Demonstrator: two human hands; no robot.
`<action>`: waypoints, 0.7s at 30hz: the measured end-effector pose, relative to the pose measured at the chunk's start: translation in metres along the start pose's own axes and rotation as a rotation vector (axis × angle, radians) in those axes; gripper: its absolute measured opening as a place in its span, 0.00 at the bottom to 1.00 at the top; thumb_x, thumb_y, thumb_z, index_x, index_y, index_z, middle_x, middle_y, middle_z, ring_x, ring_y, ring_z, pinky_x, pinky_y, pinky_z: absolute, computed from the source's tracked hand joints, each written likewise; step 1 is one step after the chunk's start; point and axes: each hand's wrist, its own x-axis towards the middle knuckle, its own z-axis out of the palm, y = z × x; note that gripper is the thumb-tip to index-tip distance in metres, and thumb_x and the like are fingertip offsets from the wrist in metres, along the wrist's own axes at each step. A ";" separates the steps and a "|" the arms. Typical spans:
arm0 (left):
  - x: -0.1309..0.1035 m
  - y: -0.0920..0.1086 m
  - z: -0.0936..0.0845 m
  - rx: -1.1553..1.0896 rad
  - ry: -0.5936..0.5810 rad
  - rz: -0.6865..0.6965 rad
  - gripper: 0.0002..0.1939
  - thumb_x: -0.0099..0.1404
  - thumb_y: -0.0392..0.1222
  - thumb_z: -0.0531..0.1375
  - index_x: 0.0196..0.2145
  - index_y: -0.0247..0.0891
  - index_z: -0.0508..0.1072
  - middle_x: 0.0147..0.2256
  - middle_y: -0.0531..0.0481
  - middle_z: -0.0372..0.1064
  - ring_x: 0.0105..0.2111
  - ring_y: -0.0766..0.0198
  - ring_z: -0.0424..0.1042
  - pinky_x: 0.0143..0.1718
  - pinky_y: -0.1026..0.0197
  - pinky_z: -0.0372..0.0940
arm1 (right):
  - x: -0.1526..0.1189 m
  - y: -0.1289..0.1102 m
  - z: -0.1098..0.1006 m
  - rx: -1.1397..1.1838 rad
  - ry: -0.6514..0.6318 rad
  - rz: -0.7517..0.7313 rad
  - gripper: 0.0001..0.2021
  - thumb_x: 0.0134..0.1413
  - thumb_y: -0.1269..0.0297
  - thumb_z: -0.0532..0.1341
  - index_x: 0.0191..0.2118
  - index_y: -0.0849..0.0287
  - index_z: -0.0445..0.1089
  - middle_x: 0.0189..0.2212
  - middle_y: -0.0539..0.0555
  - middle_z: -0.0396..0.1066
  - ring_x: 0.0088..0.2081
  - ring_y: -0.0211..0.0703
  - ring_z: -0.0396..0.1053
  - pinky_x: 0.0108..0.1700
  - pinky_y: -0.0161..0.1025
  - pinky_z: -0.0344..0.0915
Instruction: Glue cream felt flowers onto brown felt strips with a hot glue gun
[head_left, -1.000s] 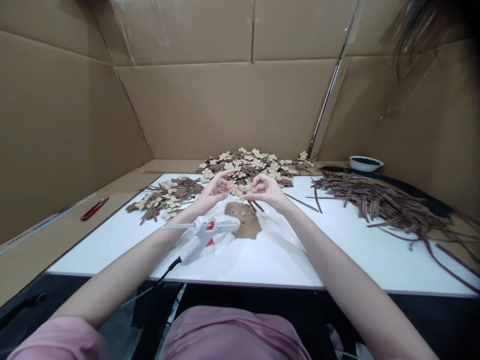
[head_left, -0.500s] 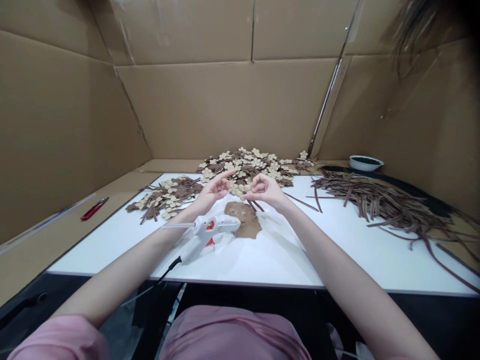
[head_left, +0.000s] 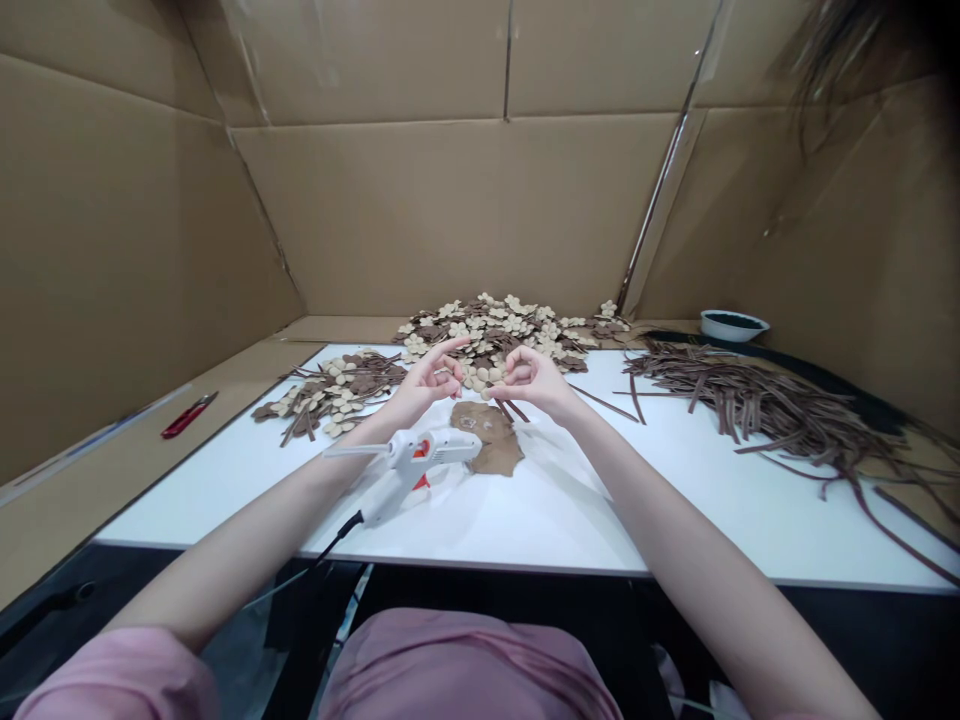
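Observation:
My right hand (head_left: 536,380) has thumb and forefinger pinched on a cream flower cutout (head_left: 484,380). Thin brown strips (head_left: 512,410) show just below those fingers; whether they join the flower I cannot tell. To the left of the flower, my left hand (head_left: 435,372) holds nothing, its forefinger stretched out and its thumb apart. Below both hands lies a ragged brown patch (head_left: 495,450) with shiny clear spots. A white glue gun (head_left: 409,470) with a red trigger rests on the white board, its nozzle end over the patch.
Cream and brown flower cutouts (head_left: 517,325) are heaped at the back. Flowers with strip stems (head_left: 337,395) lie left, many loose brown strips (head_left: 750,400) right. A white bowl (head_left: 733,325) stands back right. A red-handled cutter (head_left: 189,415) lies far left. Cardboard walls (head_left: 450,210) enclose the board (head_left: 225,500).
My left thumb has shifted slightly, apart from the flower. My right hand stays almost still in its pinch.

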 end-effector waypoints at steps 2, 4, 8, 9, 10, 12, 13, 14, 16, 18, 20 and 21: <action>0.000 0.001 0.001 -0.011 0.004 -0.004 0.35 0.55 0.34 0.64 0.61 0.43 0.62 0.34 0.52 0.63 0.29 0.69 0.64 0.32 0.65 0.62 | 0.000 -0.001 0.000 0.002 -0.002 -0.002 0.28 0.28 0.56 0.76 0.32 0.56 0.59 0.21 0.47 0.71 0.26 0.43 0.72 0.28 0.35 0.64; 0.000 0.002 0.002 -0.023 0.003 -0.014 0.35 0.54 0.33 0.63 0.60 0.44 0.64 0.33 0.52 0.63 0.28 0.70 0.63 0.30 0.66 0.61 | -0.001 -0.001 0.000 0.005 -0.007 -0.002 0.28 0.29 0.56 0.76 0.32 0.56 0.59 0.21 0.47 0.71 0.27 0.43 0.73 0.27 0.35 0.64; 0.000 0.000 0.002 0.004 -0.033 -0.026 0.33 0.55 0.34 0.62 0.59 0.47 0.65 0.37 0.51 0.63 0.27 0.71 0.61 0.29 0.66 0.59 | -0.001 -0.002 0.000 0.004 -0.005 0.001 0.28 0.28 0.55 0.76 0.32 0.55 0.59 0.21 0.48 0.71 0.27 0.44 0.73 0.28 0.36 0.64; 0.000 -0.001 0.001 0.024 -0.044 -0.029 0.34 0.55 0.34 0.62 0.59 0.48 0.64 0.39 0.50 0.64 0.27 0.71 0.61 0.30 0.66 0.59 | 0.000 -0.002 0.000 0.003 -0.004 0.001 0.28 0.28 0.55 0.76 0.32 0.55 0.59 0.21 0.47 0.71 0.27 0.44 0.73 0.28 0.36 0.65; 0.000 -0.002 0.001 0.049 -0.049 -0.032 0.34 0.56 0.35 0.62 0.60 0.49 0.63 0.40 0.49 0.65 0.28 0.71 0.62 0.30 0.66 0.60 | 0.000 -0.002 0.000 0.002 -0.006 0.001 0.28 0.28 0.55 0.76 0.32 0.55 0.59 0.21 0.47 0.71 0.27 0.44 0.73 0.28 0.36 0.65; 0.000 -0.003 0.000 0.110 -0.042 -0.039 0.33 0.57 0.37 0.61 0.60 0.49 0.62 0.43 0.48 0.65 0.29 0.70 0.62 0.32 0.65 0.61 | -0.001 -0.002 0.000 0.005 -0.012 -0.001 0.28 0.28 0.55 0.76 0.33 0.55 0.58 0.21 0.47 0.71 0.27 0.44 0.73 0.28 0.36 0.64; 0.000 -0.003 0.000 0.142 -0.036 -0.039 0.33 0.58 0.38 0.60 0.61 0.49 0.61 0.43 0.47 0.65 0.29 0.70 0.63 0.32 0.65 0.61 | -0.001 -0.002 0.000 0.009 -0.015 -0.001 0.28 0.28 0.55 0.76 0.33 0.55 0.58 0.21 0.47 0.71 0.27 0.44 0.73 0.27 0.36 0.64; 0.000 -0.003 -0.001 0.172 -0.033 -0.035 0.32 0.59 0.39 0.60 0.61 0.49 0.61 0.44 0.47 0.65 0.29 0.70 0.63 0.32 0.65 0.61 | -0.001 -0.002 0.000 0.012 -0.016 -0.001 0.28 0.28 0.55 0.76 0.33 0.55 0.58 0.21 0.47 0.71 0.27 0.44 0.73 0.28 0.36 0.64; -0.001 -0.003 -0.002 0.223 -0.042 -0.018 0.31 0.61 0.41 0.60 0.61 0.49 0.61 0.44 0.47 0.65 0.28 0.71 0.62 0.31 0.66 0.60 | -0.001 -0.002 0.000 0.017 -0.012 0.000 0.28 0.28 0.56 0.76 0.32 0.56 0.58 0.21 0.47 0.70 0.27 0.43 0.73 0.28 0.36 0.64; -0.001 -0.002 -0.002 0.257 -0.053 0.001 0.30 0.62 0.44 0.61 0.61 0.48 0.61 0.44 0.47 0.65 0.26 0.72 0.61 0.29 0.67 0.58 | -0.001 -0.003 0.001 0.016 -0.008 0.001 0.28 0.28 0.56 0.76 0.32 0.56 0.58 0.21 0.47 0.70 0.27 0.43 0.72 0.28 0.35 0.64; -0.001 -0.001 -0.002 0.270 -0.056 0.012 0.28 0.63 0.45 0.60 0.60 0.47 0.61 0.42 0.47 0.64 0.25 0.73 0.59 0.27 0.67 0.57 | -0.001 -0.003 0.001 0.015 -0.008 -0.001 0.28 0.28 0.56 0.76 0.32 0.56 0.58 0.21 0.47 0.70 0.26 0.43 0.72 0.27 0.35 0.63; -0.001 -0.001 -0.002 0.264 -0.058 0.014 0.28 0.64 0.45 0.60 0.60 0.47 0.62 0.42 0.47 0.64 0.24 0.73 0.58 0.26 0.67 0.56 | -0.001 -0.003 0.001 0.015 -0.008 0.000 0.28 0.28 0.55 0.76 0.32 0.55 0.58 0.21 0.47 0.70 0.26 0.43 0.72 0.27 0.35 0.63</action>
